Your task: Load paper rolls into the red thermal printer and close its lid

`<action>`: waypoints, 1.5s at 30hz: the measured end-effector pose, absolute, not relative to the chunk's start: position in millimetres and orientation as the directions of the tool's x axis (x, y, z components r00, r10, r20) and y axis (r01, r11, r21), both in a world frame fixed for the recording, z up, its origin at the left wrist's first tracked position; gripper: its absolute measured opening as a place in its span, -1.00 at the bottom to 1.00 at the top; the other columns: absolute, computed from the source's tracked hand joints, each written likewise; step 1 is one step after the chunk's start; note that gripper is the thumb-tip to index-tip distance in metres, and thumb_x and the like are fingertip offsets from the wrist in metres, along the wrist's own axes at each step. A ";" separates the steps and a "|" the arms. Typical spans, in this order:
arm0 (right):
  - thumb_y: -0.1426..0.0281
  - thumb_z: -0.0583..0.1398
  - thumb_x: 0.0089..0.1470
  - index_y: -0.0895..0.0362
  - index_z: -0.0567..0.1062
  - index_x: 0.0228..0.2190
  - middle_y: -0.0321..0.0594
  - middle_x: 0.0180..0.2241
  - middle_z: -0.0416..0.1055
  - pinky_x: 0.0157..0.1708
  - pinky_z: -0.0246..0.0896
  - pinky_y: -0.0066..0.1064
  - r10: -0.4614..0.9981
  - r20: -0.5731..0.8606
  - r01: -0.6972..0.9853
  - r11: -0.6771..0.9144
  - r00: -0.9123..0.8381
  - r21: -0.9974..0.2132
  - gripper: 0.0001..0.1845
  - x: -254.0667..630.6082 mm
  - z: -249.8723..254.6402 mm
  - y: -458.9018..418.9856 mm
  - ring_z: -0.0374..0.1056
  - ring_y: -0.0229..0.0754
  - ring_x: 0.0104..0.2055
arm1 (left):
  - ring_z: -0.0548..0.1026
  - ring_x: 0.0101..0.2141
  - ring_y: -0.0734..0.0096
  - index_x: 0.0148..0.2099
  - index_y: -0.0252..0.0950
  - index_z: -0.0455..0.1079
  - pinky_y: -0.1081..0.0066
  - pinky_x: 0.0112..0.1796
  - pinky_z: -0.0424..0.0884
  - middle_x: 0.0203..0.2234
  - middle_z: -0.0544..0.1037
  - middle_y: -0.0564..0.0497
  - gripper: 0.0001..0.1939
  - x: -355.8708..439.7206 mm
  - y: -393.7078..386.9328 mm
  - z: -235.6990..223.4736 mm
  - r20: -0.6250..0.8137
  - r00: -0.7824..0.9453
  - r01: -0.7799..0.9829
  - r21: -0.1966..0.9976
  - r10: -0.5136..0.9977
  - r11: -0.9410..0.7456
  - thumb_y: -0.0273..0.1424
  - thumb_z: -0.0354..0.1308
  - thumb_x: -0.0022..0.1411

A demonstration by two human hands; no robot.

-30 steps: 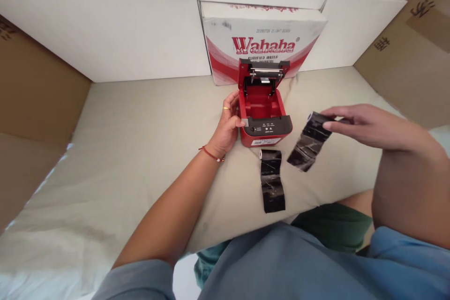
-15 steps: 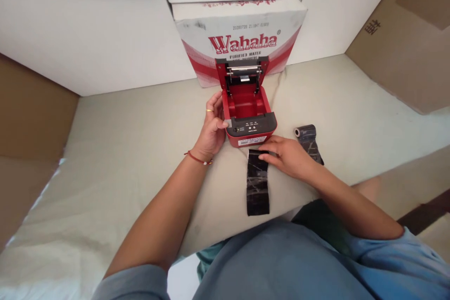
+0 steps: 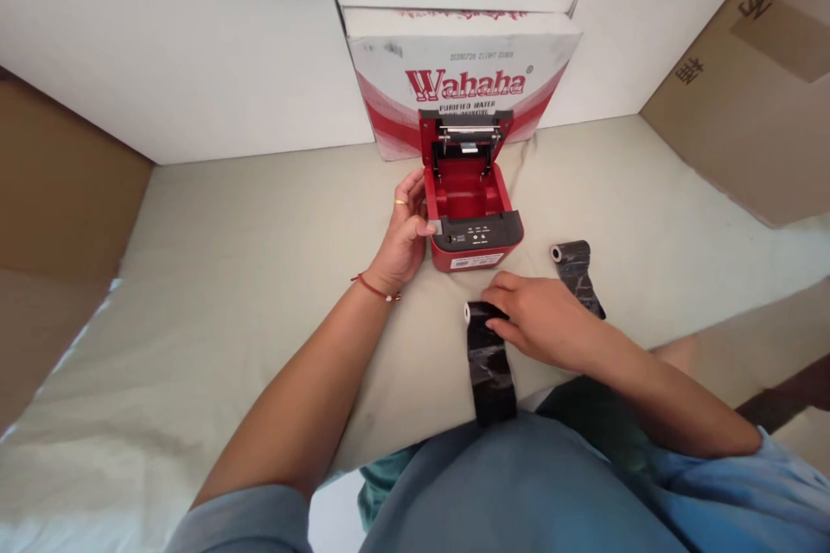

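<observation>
A small red label printer stands on the cloth with its lid tilted up and back; its red inner bay holds no roll. My left hand grips the printer's left side, thumb on the front left corner and fingers along the wall. In front of it lies a roll of black glossy strip with a white core, its loose end unrolled toward my body. My right hand pinches the right end of that roll between thumb and fingers. A second black roll lies just beyond my right hand, partly unrolled.
Behind the printer stands a Wahaha water carton, with white boxes stacked around it. Brown cardboard boxes flank the left and right. A pale cloth covers the table, whose front edge meets my body.
My right hand has drawn the black roll toward my body, away from the printer's front, and the strip's loose end now reaches my shirt. My left hand keeps its hold on the printer.
</observation>
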State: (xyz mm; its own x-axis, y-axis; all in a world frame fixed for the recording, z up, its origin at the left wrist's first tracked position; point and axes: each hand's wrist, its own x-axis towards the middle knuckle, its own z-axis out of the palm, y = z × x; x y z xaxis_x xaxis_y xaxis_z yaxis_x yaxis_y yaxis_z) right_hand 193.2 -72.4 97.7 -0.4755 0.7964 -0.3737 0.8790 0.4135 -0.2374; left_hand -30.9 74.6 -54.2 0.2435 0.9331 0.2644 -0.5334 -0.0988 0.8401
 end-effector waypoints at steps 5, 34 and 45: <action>0.27 0.34 0.43 -0.04 0.75 0.18 -0.10 -0.01 0.66 -0.14 0.46 -0.22 0.857 -0.069 0.824 0.466 -0.511 -0.322 -0.63 226.7 158.8 -43.2 0.61 -0.05 -0.17 | 0.36 0.54 -0.15 0.44 0.13 0.41 0.00 0.46 0.42 0.54 0.46 0.03 -0.02 -29.2 77.3 -56.9 0.286 0.246 -0.534 0.838 0.926 -0.117 -0.09 0.67 0.00; 0.34 0.28 0.43 0.12 0.73 0.22 0.10 0.08 0.79 -0.06 0.45 -0.10 0.901 -0.216 0.921 0.388 -0.377 0.012 -0.58 153.2 121.8 86.1 0.68 0.24 0.06 | 0.28 0.58 -0.17 0.47 0.12 0.32 -0.04 0.54 0.26 0.54 0.43 0.01 0.03 -25.6 84.3 -63.1 0.297 0.245 -0.507 0.851 0.923 -0.139 -0.03 0.64 0.00; 0.17 0.25 0.57 0.01 0.68 0.31 -0.01 0.39 0.65 0.49 0.41 0.19 0.709 0.358 0.614 0.706 -0.608 -0.355 -0.56 217.4 73.9 -17.9 0.53 0.17 0.46 | 0.29 0.55 -0.15 0.44 0.06 0.35 -0.06 0.53 0.26 0.51 0.40 -0.05 -0.19 -25.9 69.0 -50.9 0.327 0.100 -0.318 0.905 0.940 -0.281 0.11 0.46 0.25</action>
State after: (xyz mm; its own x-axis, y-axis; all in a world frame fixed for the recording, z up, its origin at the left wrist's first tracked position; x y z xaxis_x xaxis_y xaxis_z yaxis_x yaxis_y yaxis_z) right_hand 217.4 -17.9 73.9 -0.6078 0.7086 0.3583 0.6135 0.7056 -0.3546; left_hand -25.9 69.0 -50.9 0.0997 0.9397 0.3271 -0.3179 -0.2814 0.9054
